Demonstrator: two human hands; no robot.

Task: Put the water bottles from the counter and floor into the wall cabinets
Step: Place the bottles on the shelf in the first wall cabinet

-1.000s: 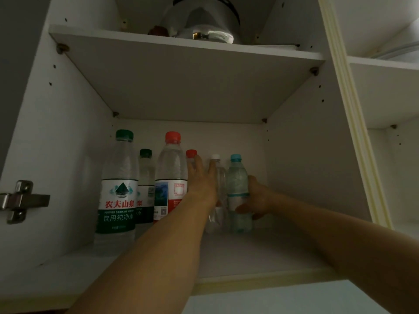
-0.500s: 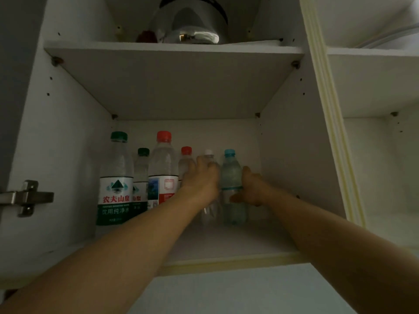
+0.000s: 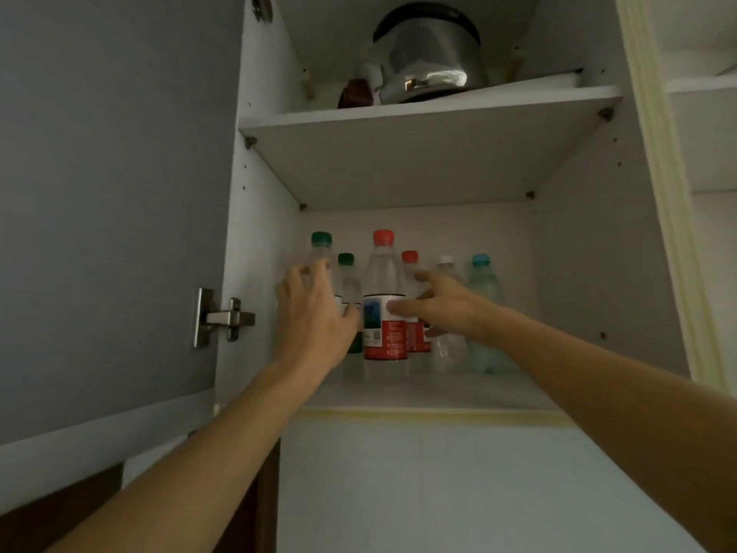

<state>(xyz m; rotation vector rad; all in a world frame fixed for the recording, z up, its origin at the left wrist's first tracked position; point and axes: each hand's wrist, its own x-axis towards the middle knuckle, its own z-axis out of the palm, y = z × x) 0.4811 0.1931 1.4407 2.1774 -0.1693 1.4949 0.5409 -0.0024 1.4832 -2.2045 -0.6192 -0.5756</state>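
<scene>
Several water bottles stand on the lower shelf of the open wall cabinet. From the left they are a green-capped bottle, a smaller green-capped one, a tall red-capped bottle, a second red-capped one, a white-capped one and a blue-capped one. My left hand is spread in front of the left green-capped bottle, hiding its label. My right hand stretches leftwards, with its thumb at the tall red-capped bottle's label and its fingers by the second red-capped one.
A steel kettle sits on the upper shelf. The grey cabinet door stands open at the left with its hinge showing. Another cabinet bay lies to the right. A pale wall runs below the cabinet.
Both hands have left the white-capped and blue-capped bottles and moved left to the green-capped and red-capped ones. The view has swung left, so the open door now shows.
</scene>
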